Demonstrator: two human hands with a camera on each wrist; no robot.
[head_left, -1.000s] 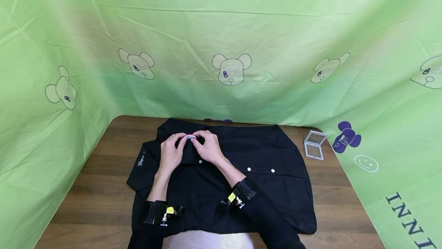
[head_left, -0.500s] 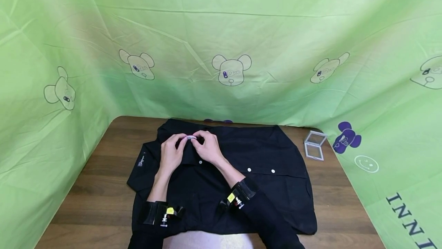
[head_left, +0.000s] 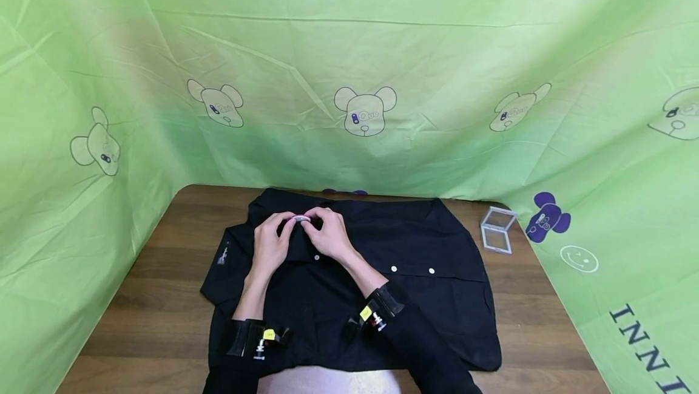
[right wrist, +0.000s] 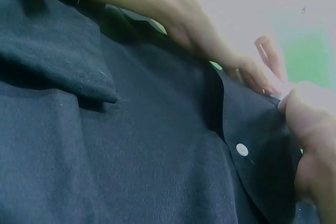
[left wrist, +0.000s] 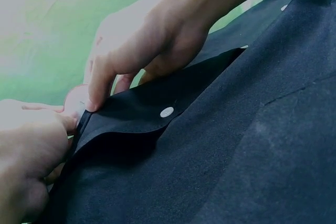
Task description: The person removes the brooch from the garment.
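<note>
A black buttoned shirt (head_left: pixel 355 321) lies spread on the wooden table. At its upper left, both hands meet around a small round badge (head_left: pixel 301 218), whitish with a pink rim. My left hand (head_left: pixel 269 245) pinches the badge's left side between thumb and fingers. From the right, my right hand (head_left: pixel 330 237) pinches the other side. In the left wrist view the badge (left wrist: pixel 75 100) stands at the raised edge of the black cloth, fingertips of both hands on it. A white button (right wrist: pixel 242 149) shows on the lifted front strip in the right wrist view. Fingers hide the badge's back.
A clear hinged plastic case (head_left: pixel 497 230) stands open at the table's back right. Brown wooden table (head_left: pixel 136 315) shows on both sides of the shirt. A green printed curtain (head_left: pixel 349 48) hangs around the back and sides.
Both hands stay in place at the cloth edge. The badge has tilted slightly, and less of its pink rim shows now.
</note>
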